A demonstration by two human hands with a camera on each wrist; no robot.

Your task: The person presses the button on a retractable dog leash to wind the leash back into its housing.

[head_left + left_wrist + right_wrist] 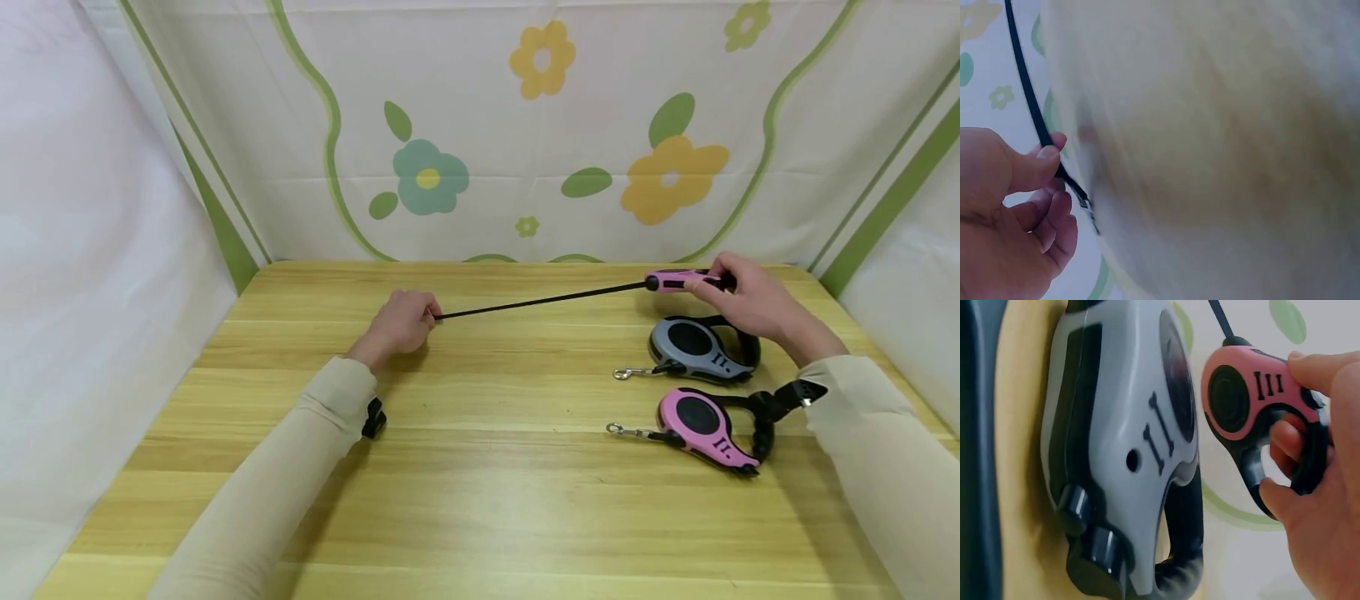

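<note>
The right hand (750, 302) held a pink retractable leash (678, 281) above the far right part of the wooden bench (480, 500), its fingers (1285, 440) curled through the handle loop and the thumb lying along the top edge of the casing, so the grasp was closed firmly round the handle. In the right wrist view the pink casing showed a dark round centre and three short dark bars near the thumb. From the front of this casing a black tape (540, 301) ran out taut to the left hand (401, 323), which pinched the tape's end between thumb and curled fingers (1047, 159); the left wrist view showed a small metal fitting just below the pinch, though blur hid its shape. The tape's long axis lay nearly level across the bench from left to right, rising slightly toward the right hand, with the casing's nose pointing left at the left hand. The left hand hovered low over the middle of the bench; whether it touched the wood could not be told. Just beneath the right hand lay a grey leash (701, 348) flat on the bench, its metal clip pointing left, and nearer the person a second pink leash (708, 429) lay the same way, clip to the left, handle to the right.
</note>
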